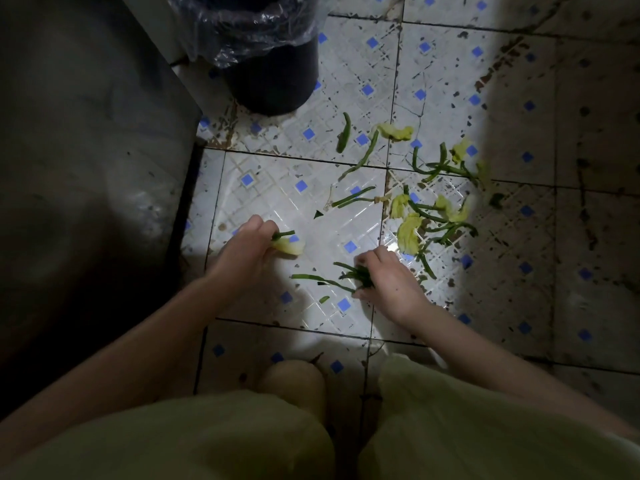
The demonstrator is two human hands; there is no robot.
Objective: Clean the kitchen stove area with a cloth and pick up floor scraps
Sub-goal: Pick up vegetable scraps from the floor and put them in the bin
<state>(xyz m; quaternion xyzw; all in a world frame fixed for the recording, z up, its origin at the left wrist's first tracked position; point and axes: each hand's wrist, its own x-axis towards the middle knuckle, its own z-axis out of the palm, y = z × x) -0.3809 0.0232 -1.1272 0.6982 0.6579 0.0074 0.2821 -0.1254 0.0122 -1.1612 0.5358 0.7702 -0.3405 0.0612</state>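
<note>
Vegetable scraps are being gathered from the tiled floor. A pale leaf scrap and a short green stem are pinched in the curled fingers of the left hand, low over the tile. A bunch of green stems is gripped by the right hand, fingers curled round it, while one long stem trails on the floor. Most loose leaves and stems lie beyond the right hand, well apart from the lined bin. The step is probably best done if the trailing stem is drawn in, both handfuls are filled before the bin is approached, and the small green bit is not overlooked.
</note>
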